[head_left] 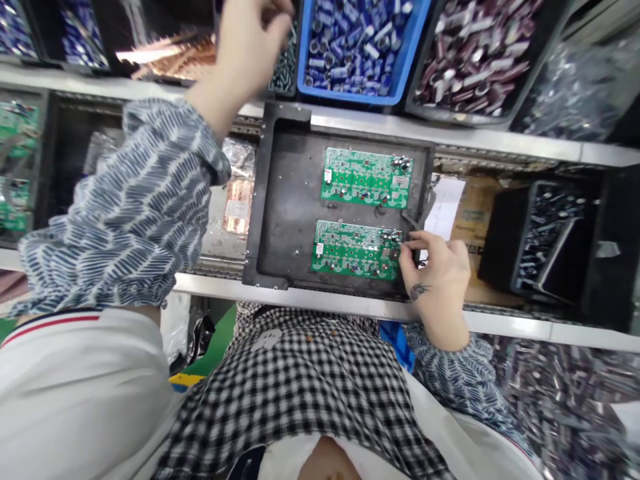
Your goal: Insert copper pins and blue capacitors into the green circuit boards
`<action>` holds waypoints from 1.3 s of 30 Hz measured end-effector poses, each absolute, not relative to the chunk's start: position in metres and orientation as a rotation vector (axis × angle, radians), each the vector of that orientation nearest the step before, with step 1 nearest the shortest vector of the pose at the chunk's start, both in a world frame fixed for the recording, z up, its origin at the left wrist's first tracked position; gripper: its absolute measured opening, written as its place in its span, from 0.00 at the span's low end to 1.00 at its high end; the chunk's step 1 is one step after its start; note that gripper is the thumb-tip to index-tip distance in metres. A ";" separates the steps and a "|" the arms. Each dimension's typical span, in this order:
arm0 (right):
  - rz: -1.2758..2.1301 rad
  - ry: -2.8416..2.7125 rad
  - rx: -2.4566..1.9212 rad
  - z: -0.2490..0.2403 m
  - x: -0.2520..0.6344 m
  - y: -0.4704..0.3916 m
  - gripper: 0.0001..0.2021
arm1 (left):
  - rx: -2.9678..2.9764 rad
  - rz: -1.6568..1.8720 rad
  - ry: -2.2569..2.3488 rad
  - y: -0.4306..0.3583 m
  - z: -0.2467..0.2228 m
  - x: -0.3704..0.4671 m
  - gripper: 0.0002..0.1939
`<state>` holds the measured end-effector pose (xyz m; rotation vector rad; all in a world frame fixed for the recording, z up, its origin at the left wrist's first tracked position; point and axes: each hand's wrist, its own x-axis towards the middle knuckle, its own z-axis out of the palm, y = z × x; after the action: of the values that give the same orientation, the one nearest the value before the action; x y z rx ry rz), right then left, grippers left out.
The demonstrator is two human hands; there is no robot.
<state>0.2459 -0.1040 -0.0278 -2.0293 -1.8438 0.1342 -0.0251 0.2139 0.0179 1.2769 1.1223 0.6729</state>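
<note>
Parts bins (350, 98) stand beyond the black tray (290, 187), where the nearer green board (353, 249), likely light, stiff, fragile, best held by its edges, lies flat, right hand (441, 277) bent over the tray's right side, left hand (251, 45) curled beyond it, neither grip clear.

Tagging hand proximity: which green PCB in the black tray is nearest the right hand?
The lower PCB: the right hand is at its right end. The upper PCB sits farther off.

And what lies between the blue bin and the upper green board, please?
In the head view, the silver rail and a strip of the black tray.
</note>
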 end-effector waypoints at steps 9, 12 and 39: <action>-0.035 -1.888 -2.158 -0.033 0.238 -0.104 0.08 | 1.064 0.263 0.701 0.052 0.018 0.068 0.05; -0.080 -2.008 -2.190 -0.025 0.235 -0.104 0.10 | 0.917 0.172 0.701 0.042 0.006 0.069 0.06; 0.420 -2.007 -1.847 -0.032 0.307 0.044 0.07 | 2.241 0.460 1.544 0.253 -0.021 -0.058 0.07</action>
<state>0.3075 0.0443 -0.0323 -1.8470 -2.0069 0.4197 -0.0581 0.2525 -0.0209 2.2406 1.5440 0.4596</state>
